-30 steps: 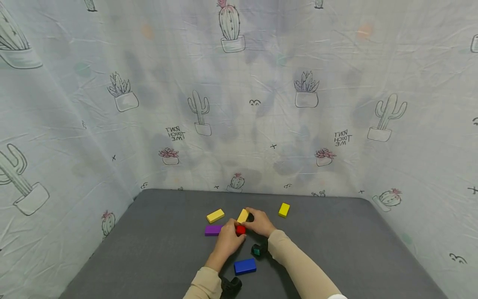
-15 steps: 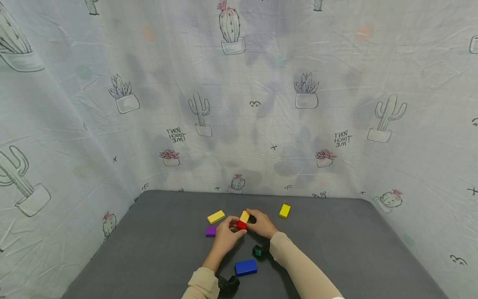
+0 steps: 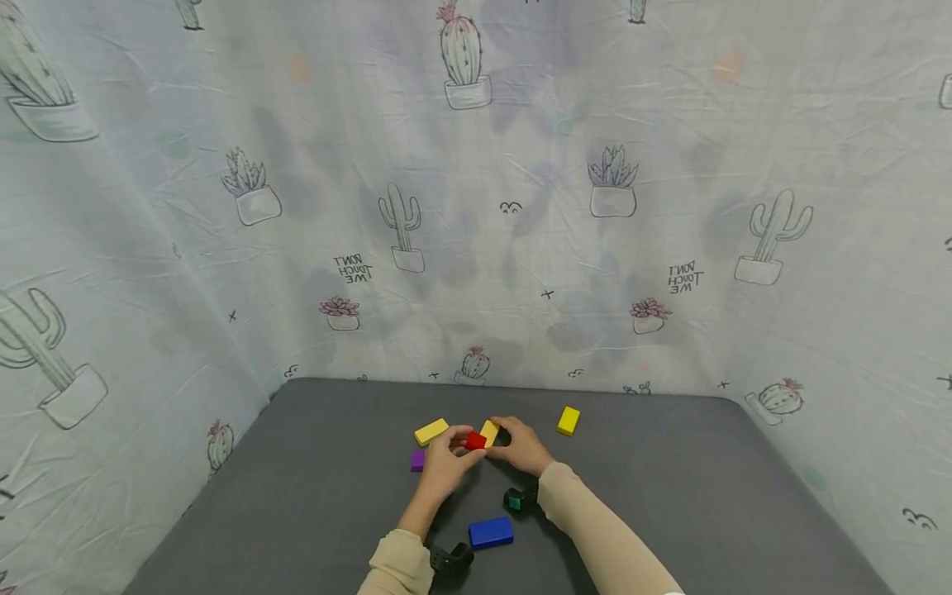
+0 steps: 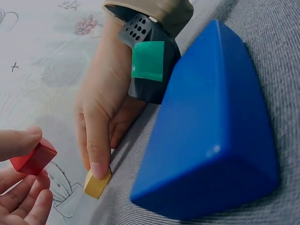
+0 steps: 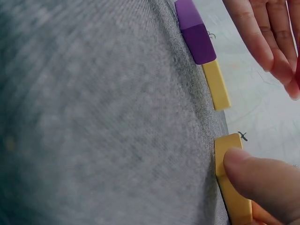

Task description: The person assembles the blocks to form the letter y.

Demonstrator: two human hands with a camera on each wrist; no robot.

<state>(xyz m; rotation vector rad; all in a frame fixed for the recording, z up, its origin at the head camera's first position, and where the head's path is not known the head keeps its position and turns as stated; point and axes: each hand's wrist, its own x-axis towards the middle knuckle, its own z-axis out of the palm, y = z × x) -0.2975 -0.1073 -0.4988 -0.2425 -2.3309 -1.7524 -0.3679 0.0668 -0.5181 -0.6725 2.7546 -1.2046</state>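
Observation:
My left hand (image 3: 444, 467) pinches a small red block (image 3: 476, 441) between thumb and fingers. In the left wrist view the red block (image 4: 35, 158) is held up above the grey table surface. Beside it, my right hand (image 3: 524, 450) pinches a pale yellow block (image 3: 488, 433), which the red one overlaps in the head view. The right wrist view has this yellow block (image 5: 228, 176) resting on the table, my right thumb (image 5: 255, 180) against its side. A purple block (image 3: 418, 461) lies left of my left hand, partly hidden by it.
A second pale yellow block (image 3: 431, 432) lies behind the purple one. Farther right is a bright yellow block (image 3: 568, 421). Between my forearms sits a blue block (image 3: 491, 533), large in the left wrist view. A patterned cloth (image 3: 509, 248) hangs behind the grey table (image 3: 669, 496).
The red block has come up and slightly left with my left hand, which now covers more of the purple block. My right hand stays nearly still on the yellow block.

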